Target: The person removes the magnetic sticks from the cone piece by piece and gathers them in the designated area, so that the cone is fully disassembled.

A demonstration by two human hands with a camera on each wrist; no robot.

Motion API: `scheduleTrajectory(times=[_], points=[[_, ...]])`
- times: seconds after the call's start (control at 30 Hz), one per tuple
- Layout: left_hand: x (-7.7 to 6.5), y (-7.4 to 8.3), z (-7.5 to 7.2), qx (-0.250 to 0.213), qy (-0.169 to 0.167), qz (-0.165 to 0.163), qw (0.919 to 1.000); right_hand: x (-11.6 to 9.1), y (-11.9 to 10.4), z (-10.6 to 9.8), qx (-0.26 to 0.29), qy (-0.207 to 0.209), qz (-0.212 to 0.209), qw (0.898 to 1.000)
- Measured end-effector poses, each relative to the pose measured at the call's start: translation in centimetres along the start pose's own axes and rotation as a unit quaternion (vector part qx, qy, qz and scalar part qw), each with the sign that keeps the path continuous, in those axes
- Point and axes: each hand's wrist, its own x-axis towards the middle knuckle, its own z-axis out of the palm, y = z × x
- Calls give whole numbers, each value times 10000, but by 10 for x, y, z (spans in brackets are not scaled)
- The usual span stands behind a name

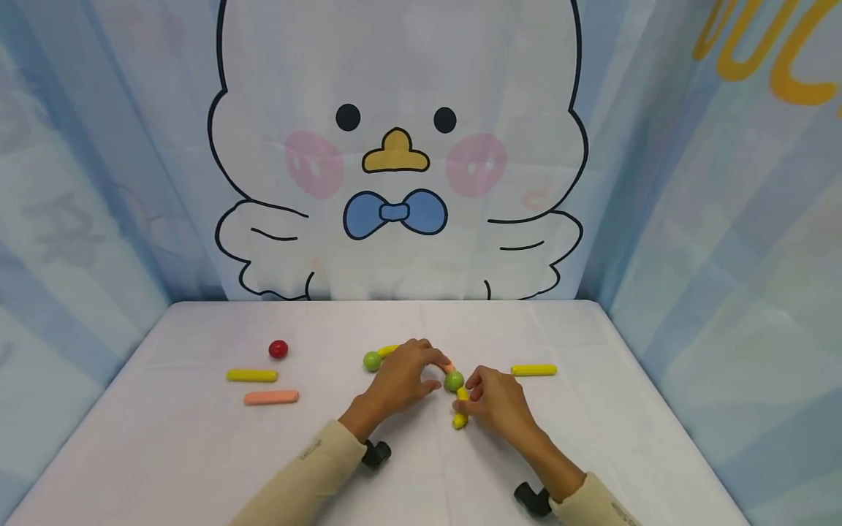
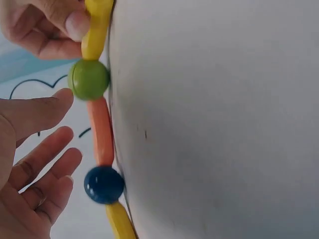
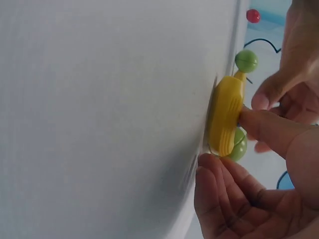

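Observation:
A chain of coloured sticks and balls lies on the table. Its near green ball (image 1: pixel 454 381) (image 2: pixel 88 79) joins an orange stick (image 2: pixel 101 132) to a yellow stick (image 1: pixel 460 421) (image 3: pixel 227 117). The orange stick's other end meets a blue ball (image 2: pixel 103 184), hidden in the head view. Beyond it, another yellow stick (image 1: pixel 388 351) leads to a second green ball (image 1: pixel 372 361). My right hand (image 1: pixel 496 402) pinches the near yellow stick between thumb and fingers. My left hand (image 1: pixel 406 374) hovers over the chain, fingers apart, thumb tip (image 2: pixel 65 97) close beside the near green ball; contact is unclear.
On the left lie a red ball (image 1: pixel 278 349), a loose yellow stick (image 1: pixel 252 375) and a loose orange stick (image 1: pixel 271 397). Another yellow stick (image 1: pixel 534 370) lies right of my right hand. A printed curtain (image 1: pixel 401 263) stands behind the white table (image 1: pixel 164 453).

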Motion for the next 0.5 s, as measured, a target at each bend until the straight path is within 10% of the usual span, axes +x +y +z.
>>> scheduleTrajectory(times=[0.5], points=[[18,10,16,348,-510,-6,9981,0,-5,-1,-57,-229,108,9997]])
